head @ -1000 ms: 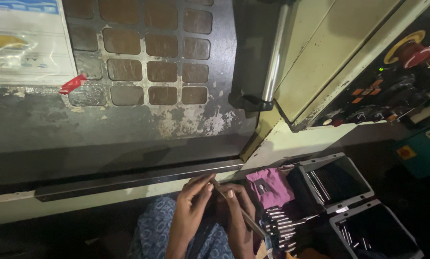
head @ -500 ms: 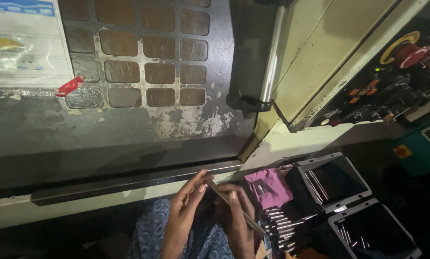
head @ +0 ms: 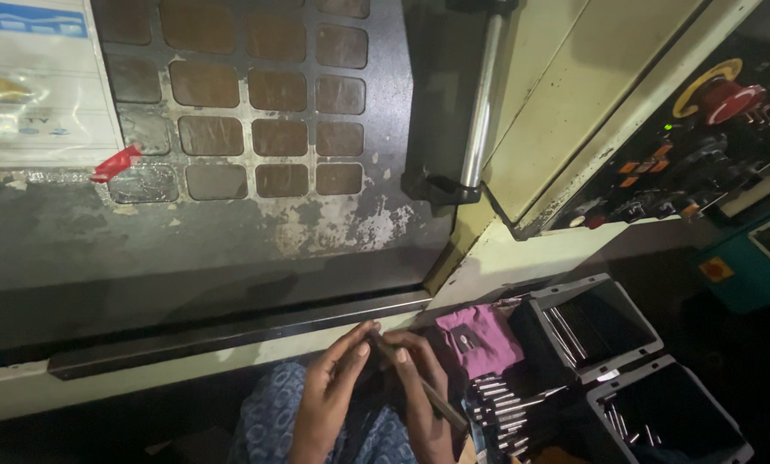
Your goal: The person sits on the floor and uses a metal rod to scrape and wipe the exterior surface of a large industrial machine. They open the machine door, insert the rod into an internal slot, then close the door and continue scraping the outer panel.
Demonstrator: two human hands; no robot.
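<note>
Thin dark metal rod [head: 419, 387], held low in frame over the person's lap, slanting from upper left down to lower right. Left hand [head: 329, 399] pinches its upper end, fingers [head: 355, 351] closed on the rod near the tip; right hand [head: 423, 399] wraps the middle, fingers curled around it, lower end poking out past the hand toward a heap of similar grey metal rods [head: 509, 408]. Blue patterned cloth [head: 269, 421] lies under both hands. Just right of the hands, a magenta rag [head: 479, 339] rests next to the heap. Beyond it, two grey open metal bins: nearer upper bin [head: 595, 322] with a few rods leaning inside, lower bin [head: 672, 417] with rods at its bottom, dim. Above the hands, the scuffed grey machine door [head: 230, 241] with a grid of brown square window panes [head: 256, 129], a red tag [head: 114, 163] at its left, a steel bar handle [head: 481, 103] at its right edge. Far right, control panel with a red round stop button [head: 733, 99] on a yellow ring.
</note>
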